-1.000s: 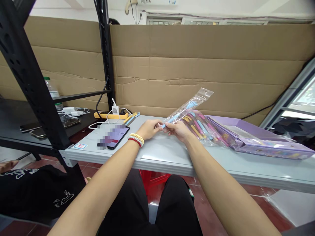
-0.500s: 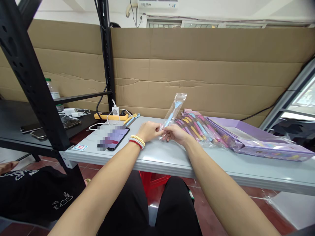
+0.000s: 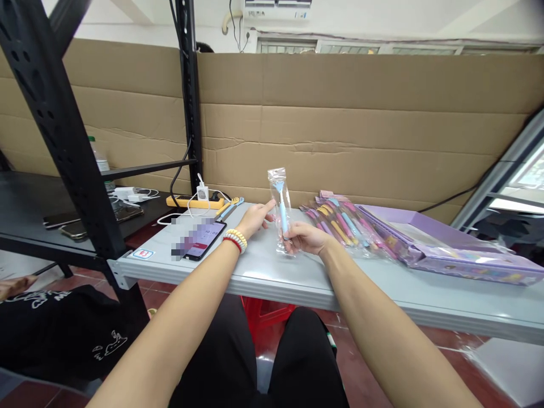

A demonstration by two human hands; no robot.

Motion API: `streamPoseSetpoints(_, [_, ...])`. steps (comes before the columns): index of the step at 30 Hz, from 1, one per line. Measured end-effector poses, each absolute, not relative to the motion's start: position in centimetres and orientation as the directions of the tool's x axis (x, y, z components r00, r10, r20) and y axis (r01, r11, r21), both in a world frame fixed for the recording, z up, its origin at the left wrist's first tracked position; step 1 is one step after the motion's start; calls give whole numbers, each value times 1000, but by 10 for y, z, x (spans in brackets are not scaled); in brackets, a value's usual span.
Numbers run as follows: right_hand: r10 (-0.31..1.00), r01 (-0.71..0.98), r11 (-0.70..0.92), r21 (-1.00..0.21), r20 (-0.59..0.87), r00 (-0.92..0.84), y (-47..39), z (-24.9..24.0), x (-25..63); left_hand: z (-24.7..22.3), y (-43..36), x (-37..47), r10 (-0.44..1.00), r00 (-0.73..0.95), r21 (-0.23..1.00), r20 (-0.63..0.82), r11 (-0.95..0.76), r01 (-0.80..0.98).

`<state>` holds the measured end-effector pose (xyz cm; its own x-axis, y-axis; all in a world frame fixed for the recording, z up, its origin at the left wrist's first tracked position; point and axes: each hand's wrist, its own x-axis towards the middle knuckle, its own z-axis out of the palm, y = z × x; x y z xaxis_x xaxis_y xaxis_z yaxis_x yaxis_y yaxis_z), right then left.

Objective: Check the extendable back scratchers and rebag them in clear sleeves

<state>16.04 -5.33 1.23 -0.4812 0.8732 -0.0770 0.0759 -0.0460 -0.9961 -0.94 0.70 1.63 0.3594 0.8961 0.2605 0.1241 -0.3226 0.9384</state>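
Upright over the grey table, a clear plastic bag with a light blue fork-shaped piece (image 3: pixel 282 212) inside is pinched near its lower end by my right hand (image 3: pixel 306 238). My left hand (image 3: pixel 255 219) is just left of the bag, fingers apart and holding nothing, its index fingertip close to the bag's edge. Several bagged pieces in pink, yellow, blue and purple (image 3: pixel 346 224) lie in a pile to the right. Two unbagged pieces, one yellow (image 3: pixel 227 207) and one blue (image 3: pixel 236 206), lie behind my left hand.
A phone (image 3: pixel 204 241) lies left of my left wrist. Behind it are a yellow power strip (image 3: pixel 187 202) and white cables. An open purple box (image 3: pixel 463 255) stands at the right. A black metal post (image 3: pixel 63 136) rises at the left, near a seated person's dark clothing (image 3: pixel 63 340).
The bagged blue piece has swung from a rightward slant to nearly upright, further left. My left hand has let go of the bag and opened. My right hand keeps its hold.
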Motion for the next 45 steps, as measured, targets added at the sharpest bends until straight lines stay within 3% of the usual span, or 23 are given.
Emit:
streamPoseSetpoints(5, [840,169,-72,-983,-151,-521,-53,12,158,17,5,-10,815,520,963,255,-263,-61])
streamPoseSetpoints(15, [922,170,39,-985,-30,-386,-52,11,152,15,9,-7,930,286,973,232,-221,-73])
streamPoseSetpoints(25, [949,301,141,-943,42,-314,-44,3,149,18,6,-6,949,277,979,151,-104,-176])
streamPoseSetpoints(33, [927,537,373,-757,322,-189,-45,3,147,19,5,-8,931,321,971,171,-104,-217])
streamPoseSetpoints(41, [917,614,371,-697,380,-122,-41,0,150,17,6,-7,939,306,971,157,-90,-221])
streamPoseSetpoints(45, [929,538,343,-770,364,-71,-39,-3,149,16,10,-6,952,218,952,213,-152,-267])
